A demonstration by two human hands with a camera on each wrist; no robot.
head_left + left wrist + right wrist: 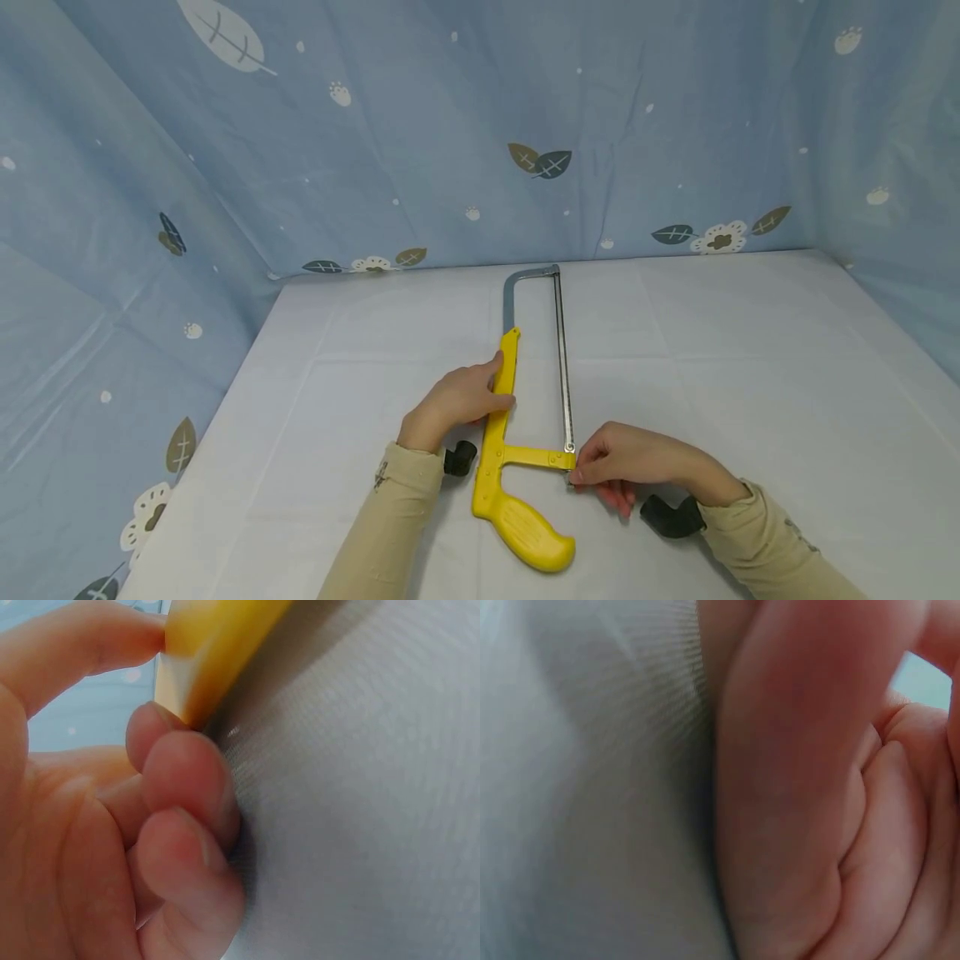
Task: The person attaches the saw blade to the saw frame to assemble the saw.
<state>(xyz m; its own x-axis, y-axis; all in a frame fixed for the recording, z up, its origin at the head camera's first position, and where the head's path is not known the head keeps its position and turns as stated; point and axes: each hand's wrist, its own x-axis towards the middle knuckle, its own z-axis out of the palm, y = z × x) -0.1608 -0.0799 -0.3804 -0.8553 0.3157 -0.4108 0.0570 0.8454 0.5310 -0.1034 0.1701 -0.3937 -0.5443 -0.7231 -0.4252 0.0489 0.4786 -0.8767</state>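
Hacksaw (pixel 525 433) on table (pixel 750 375) (between both hands)

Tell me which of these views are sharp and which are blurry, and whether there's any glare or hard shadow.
Head view: sharp, evenly lit, soft shadows only, no glare on the hacksaw. Left wrist view: very close, the left hand and the yellow frame soft and out of focus. Right wrist view: the right hand fills the frame, blurred, cloth weave faint.

A flat surface (pixel 750 375) covered by a white, faintly creased cloth is seen from above. It is enclosed at the back and on both sides by a hanging pale blue fabric backdrop (pixel 420 108), printed with grey and brown leaves, white flowers and small white specks. Soft, even light is cast throughout.
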